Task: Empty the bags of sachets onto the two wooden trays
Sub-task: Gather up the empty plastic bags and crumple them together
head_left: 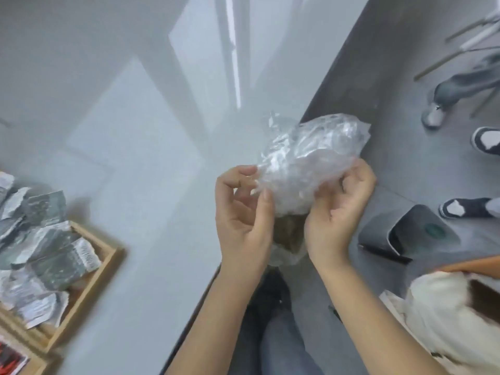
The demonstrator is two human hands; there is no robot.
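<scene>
A crumpled clear plastic bag [308,155] is held up over the table's right edge, between both hands. My left hand [243,212] pinches its left side with thumb and fingers. On its right side my right hand [338,209] grips the plastic. Something brownish shows low in the bag between my palms; I cannot tell what it is. At the far left a wooden tray [100,269] holds several grey and white sachets [51,253]. A second wooden tray [35,361] peeks in at the bottom left corner with a red and black sachet [10,358].
The glossy white table [140,158] fills the left and centre; its edge runs diagonally under my hands. To the right, on the grey floor, lie a grey bag [405,234] and a white cloth bag [446,315]. Other people's shoes [487,139] stand at the right.
</scene>
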